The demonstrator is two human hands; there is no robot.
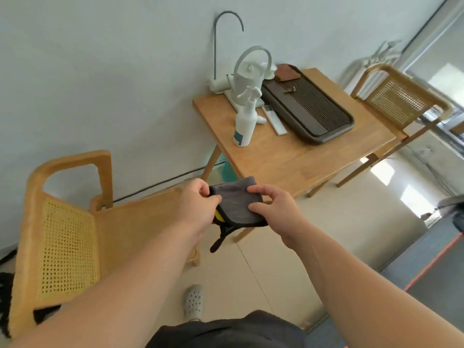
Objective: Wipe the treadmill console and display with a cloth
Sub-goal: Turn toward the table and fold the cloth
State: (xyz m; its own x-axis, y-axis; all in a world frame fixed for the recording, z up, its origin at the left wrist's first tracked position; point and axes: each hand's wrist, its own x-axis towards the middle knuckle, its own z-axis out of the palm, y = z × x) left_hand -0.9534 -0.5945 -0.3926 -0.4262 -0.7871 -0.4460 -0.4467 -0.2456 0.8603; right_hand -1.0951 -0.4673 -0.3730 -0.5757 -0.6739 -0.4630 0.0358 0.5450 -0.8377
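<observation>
pinching the grey cloth (238,205) at either side, my left hand (200,205) and right hand (273,209) clamp it in mid-air just before the near corner of the wooden table (288,159). its yellow underside (219,217) mostly hides behind my left hand; a black strip (221,241) dangles below. i can't make out the dark shape (458,221) cut off at right.

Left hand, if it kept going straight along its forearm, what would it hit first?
Past the grey cloth it pinches, the left hand points at the near edge of the wooden table, probably before the spray bottle; depth is unclear.
</observation>
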